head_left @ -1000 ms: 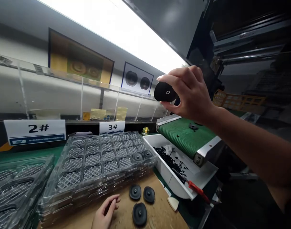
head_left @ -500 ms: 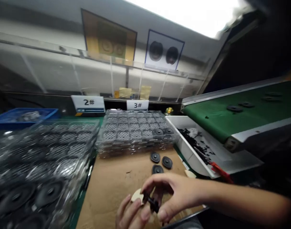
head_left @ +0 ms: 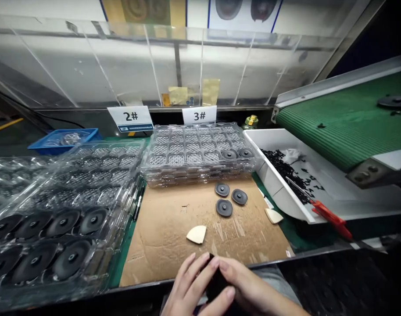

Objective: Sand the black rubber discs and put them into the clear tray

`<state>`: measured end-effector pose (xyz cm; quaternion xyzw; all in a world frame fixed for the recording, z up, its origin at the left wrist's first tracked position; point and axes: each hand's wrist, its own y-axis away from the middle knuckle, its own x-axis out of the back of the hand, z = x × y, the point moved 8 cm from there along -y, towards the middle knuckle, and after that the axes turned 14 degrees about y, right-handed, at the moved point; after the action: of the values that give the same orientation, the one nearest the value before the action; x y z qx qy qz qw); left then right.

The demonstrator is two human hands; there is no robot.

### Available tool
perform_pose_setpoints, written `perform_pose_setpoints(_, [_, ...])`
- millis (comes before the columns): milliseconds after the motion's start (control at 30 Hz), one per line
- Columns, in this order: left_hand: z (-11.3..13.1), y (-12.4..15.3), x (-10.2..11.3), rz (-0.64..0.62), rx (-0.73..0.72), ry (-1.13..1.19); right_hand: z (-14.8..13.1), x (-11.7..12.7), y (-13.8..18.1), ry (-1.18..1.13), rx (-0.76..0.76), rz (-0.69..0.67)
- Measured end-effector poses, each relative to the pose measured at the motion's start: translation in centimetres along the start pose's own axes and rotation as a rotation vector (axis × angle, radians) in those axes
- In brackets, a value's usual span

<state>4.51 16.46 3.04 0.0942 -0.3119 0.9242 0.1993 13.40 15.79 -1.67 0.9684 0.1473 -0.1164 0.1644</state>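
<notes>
Cardboard (head_left: 167,210) laid beyond the fingers, left hand (head_left: 193,289) and right hand (head_left: 248,283) with fingers clamped on a black part (head_left: 215,283) partly hidden between them, three discs (head_left: 223,208) set out well beyond the fingertips, pale wedge (head_left: 197,235) laid nearer them

The green-topped bench (head_left: 292,229) carries a cardboard sheet (head_left: 164,219) bearing three black discs (head_left: 223,208) and a cream wedge (head_left: 197,235), with clear trays (head_left: 103,193) at left, a tray stack (head_left: 194,169) at the back and a white bin (head_left: 269,179) at right.

Left hand (head_left: 189,293), right hand (head_left: 248,283) — close together, fingers (head_left: 201,281) curled
</notes>
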Motion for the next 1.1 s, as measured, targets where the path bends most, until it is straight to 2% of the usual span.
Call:
perform_pose_setpoints(67, [0.5, 0.1, -0.9, -0.05, -0.034, -0.05, 0.0, 0.5, 0.2, 0.04, 0.023, -0.011])
perform_pose_setpoints(133, [0.2, 0.5, -1.4, -0.068, 0.005, -0.029, 0.6, 0.7, 0.3, 0.058, 0.008, -0.033])
perform_pose_setpoints(333, [-3.5, 2.1, -1.1, 0.116, 0.44, 0.355, 2.6, 2.0, 0.7, 0.294, -0.011, 0.031])
perform_pose_setpoints(400, [-5.1, 2.6, -1.2, 0.244, 0.646, 0.647, 2.5, 2.9, 1.1, 0.379, 0.043, 0.085])
perform_pose_setpoints(467, [-6.5, 3.3, -2.2, 0.393, 0.86, 1.041, 2.3, 4.5, 1.9, 0.465, 0.086, 0.226])
perform_pose_setpoints(500, [-6.7, 3.4, -2.7, 0.443, 0.918, 1.199, 2.0, 5.3, 2.5, 0.529, 0.106, 0.316])
perform_pose_setpoints(567, [-6.8, 3.2, -3.3, 0.479, 0.938, 1.355, 0.6, 6.2, 3.5, 0.726, 0.215, 0.45])
perform_pose_setpoints(600, [-6.8, 3.1, -3.5, 0.484, 0.937, 1.386, -0.5, 5.9, 3.9, 0.845, 0.323, 0.465])
perform_pose_setpoints(633, [-6.8, 3.1, -3.7, 0.484, 0.939, 1.398, -1.5, 5.0, 4.2, 0.963, 0.45, 0.43])
perform_pose_setpoints(700, [-6.9, 3.1, -3.8, 0.487, 0.945, 1.384, -2.4, 2.9, 4.1, 1.152, 0.643, 0.277])
perform_pose_setpoints(767, [-7.0, 3.1, -3.7, 0.487, 0.941, 1.355, -2.3, 2.5, 3.4, 1.214, 0.621, 0.225])
perform_pose_setpoints(833, [-7.0, 3.1, -3.4, 0.483, 0.94, 1.339, -2.1, 4.0, 2.6, 1.16, 0.469, 0.358])
perform_pose_setpoints(900, [-7.1, 3.2, -3.2, 0.472, 0.951, 1.338, -2.3, 4.8, 2.4, 1.121, 0.436, 0.46])
perform_pose_setpoints(933, [-7.2, 3.4, -3.1, 0.474, 0.958, 1.335, -2.3, 4.4, 2.2, 1.143, 0.48, 0.427])
perform_pose_setpoints(1000, [-7.4, 3.9, -2.7, 0.5, 0.973, 1.313, -2.1, 2.8, 1.8, 1.214, 0.581, 0.266])
perform_pose_setpoints(1033, [-7.6, 4.1, -2.5, 0.512, 0.979, 1.307, -1.9, 2.5, 1.4, 1.218, 0.575, 0.226])
perform_pose_setpoints(1100, [-7.8, 4.4, -2.2, 0.521, 0.987, 1.314, -1.5, 3.6, 0.4, 1.139, 0.457, 0.301])
